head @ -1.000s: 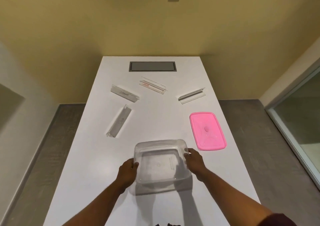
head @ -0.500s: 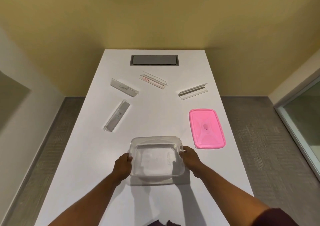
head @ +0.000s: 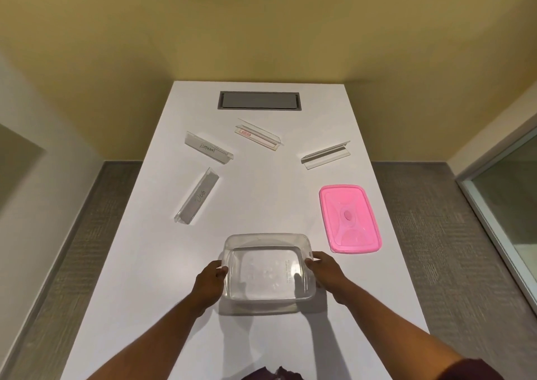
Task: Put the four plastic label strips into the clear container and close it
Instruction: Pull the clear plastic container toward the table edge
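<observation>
An empty clear container (head: 267, 272) sits near the table's front, with no lid on it. My left hand (head: 209, 283) grips its left wall and my right hand (head: 325, 269) grips its right wall. Its pink lid (head: 350, 218) lies flat to the right. Several clear label strips lie farther back: one marked "DOG" (head: 197, 196) at the left, one marked "ELEPHANT" (head: 208, 147) behind it, one with a red tag (head: 258, 134) in the middle, and a blank one (head: 326, 155) at the right.
The white table (head: 145, 278) is long and narrow, with floor dropping off on both sides. A grey recessed hatch (head: 259, 100) sits at its far end near the yellow wall. A glass door stands at the right.
The container was held tilted off the table a second ago; it now rests flat on the surface, both hands still on its sides. The camera view has shifted slightly.
</observation>
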Action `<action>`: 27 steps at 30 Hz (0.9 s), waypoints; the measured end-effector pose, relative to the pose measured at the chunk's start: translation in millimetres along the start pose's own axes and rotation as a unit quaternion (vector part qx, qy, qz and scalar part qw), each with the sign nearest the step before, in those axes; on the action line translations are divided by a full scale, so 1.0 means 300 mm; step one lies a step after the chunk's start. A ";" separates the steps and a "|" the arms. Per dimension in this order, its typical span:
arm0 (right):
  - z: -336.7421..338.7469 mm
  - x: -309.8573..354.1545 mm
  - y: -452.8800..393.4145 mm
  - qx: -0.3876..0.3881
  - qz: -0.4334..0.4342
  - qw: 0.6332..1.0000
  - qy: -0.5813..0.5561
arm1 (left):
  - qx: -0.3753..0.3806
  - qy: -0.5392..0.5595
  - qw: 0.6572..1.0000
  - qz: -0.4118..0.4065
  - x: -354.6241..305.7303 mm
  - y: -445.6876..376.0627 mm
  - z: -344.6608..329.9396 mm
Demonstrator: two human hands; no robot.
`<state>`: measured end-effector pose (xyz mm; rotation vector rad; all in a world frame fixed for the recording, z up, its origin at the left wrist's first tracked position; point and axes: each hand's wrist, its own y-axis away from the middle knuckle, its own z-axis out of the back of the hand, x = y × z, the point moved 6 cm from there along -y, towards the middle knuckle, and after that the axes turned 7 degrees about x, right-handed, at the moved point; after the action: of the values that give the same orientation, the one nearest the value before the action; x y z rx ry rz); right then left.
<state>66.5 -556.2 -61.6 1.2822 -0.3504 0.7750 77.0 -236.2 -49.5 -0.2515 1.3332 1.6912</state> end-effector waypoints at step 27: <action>-0.242 0.812 -0.423 0.013 0.098 0.967 0.236 | -0.093 0.294 0.948 0.083 0.126 -0.408 0.497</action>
<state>312.3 -420.1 -19.0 1.0548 -0.0810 1.2255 203.9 -93.5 -96.3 -0.8273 1.6545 1.9736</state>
